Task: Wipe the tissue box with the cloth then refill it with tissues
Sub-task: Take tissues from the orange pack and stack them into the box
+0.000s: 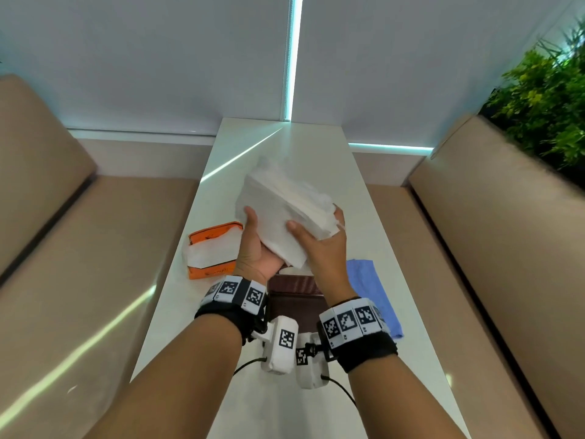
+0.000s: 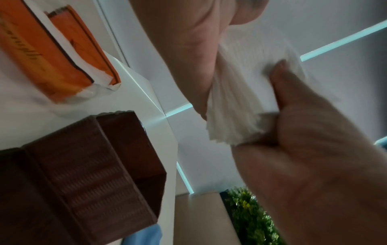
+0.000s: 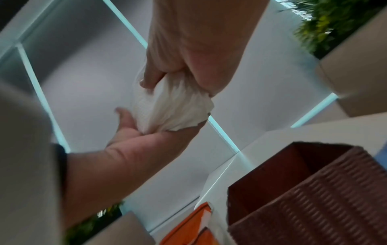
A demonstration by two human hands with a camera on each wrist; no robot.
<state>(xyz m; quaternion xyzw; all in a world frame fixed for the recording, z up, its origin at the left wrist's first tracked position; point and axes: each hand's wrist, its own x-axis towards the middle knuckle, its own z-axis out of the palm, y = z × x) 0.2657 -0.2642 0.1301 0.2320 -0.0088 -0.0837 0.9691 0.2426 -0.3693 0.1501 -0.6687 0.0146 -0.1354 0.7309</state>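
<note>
Above the white table [image 1: 319, 147] I hold a thick stack of white tissues [image 1: 278, 201] in both hands. My left hand [image 1: 254, 239] grips its near left corner with the thumb on top. My right hand [image 1: 316, 236] grips the near right edge, thumb across the top sheet and fingers wrapped round the far side. The wrist views show the tissues [image 2: 240, 99] [image 3: 173, 109] bunched between the two palms. Directly under my hands stands the brown ribbed tissue box [image 1: 294, 293] [image 3: 314, 190], its top open. The blue cloth [image 1: 370, 293] lies flat to the right of the box.
An orange tissue pack [image 1: 212, 248] [image 2: 52, 49], torn open with white showing, lies left of the box. Beige bench seats [image 1: 95, 264] flank the narrow table. A green plant [image 1: 544, 99] fills the back right corner. Window blinds close off the far end.
</note>
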